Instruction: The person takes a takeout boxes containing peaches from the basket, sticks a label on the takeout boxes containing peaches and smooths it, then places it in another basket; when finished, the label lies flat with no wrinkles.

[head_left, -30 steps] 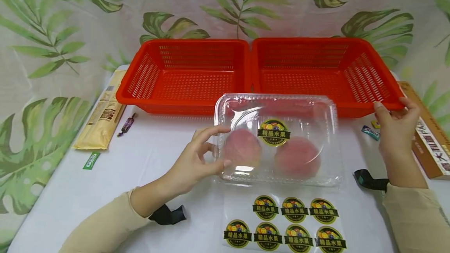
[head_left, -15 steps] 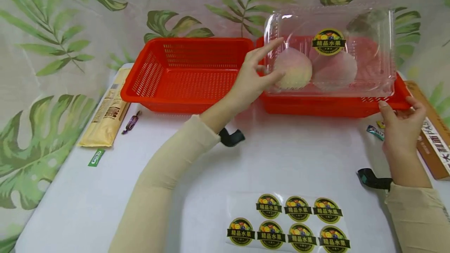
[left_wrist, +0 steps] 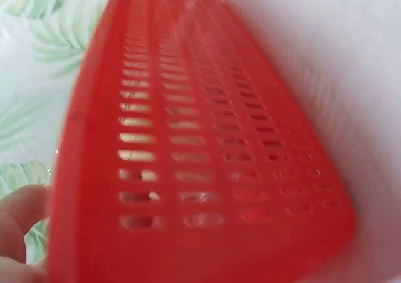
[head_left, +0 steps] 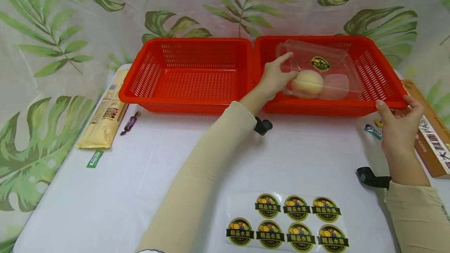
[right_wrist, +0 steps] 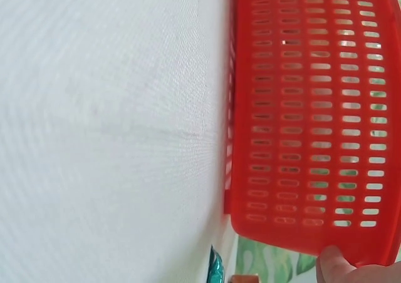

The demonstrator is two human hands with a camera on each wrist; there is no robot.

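Note:
A clear plastic clamshell box (head_left: 299, 59) lies slightly askew inside the right red basket (head_left: 316, 108). Two round yellow-and-pink fruits, like peaches, show through it, and a round black-and-gold label (head_left: 320, 63) sits on its lid. My left hand (head_left: 275, 76) reaches over the basket's front rim and grips the box's left end between thumb and fingers. In the left wrist view, the fingers (left_wrist: 22, 223) show only partly behind the basket wall (left_wrist: 207, 252). My right hand (head_left: 400, 128) holds the same basket's front right corner, the thumb (right_wrist: 335, 267) against its rim.
A second red basket (head_left: 197, 85) stands at the left, touching the first. A label sheet (head_left: 232, 202) lies at the front. Left are a yellow packet (head_left: 102, 124), a purple candy (head_left: 130, 123) and a green wrapper (head_left: 94, 159); right, a brown box (head_left: 432, 147) and a teal candy (head_left: 372, 131).
My left hand has carried the clear box from above the label sheet, up and to the right, then lowered it into the right basket. The right hand has stayed on the rim.

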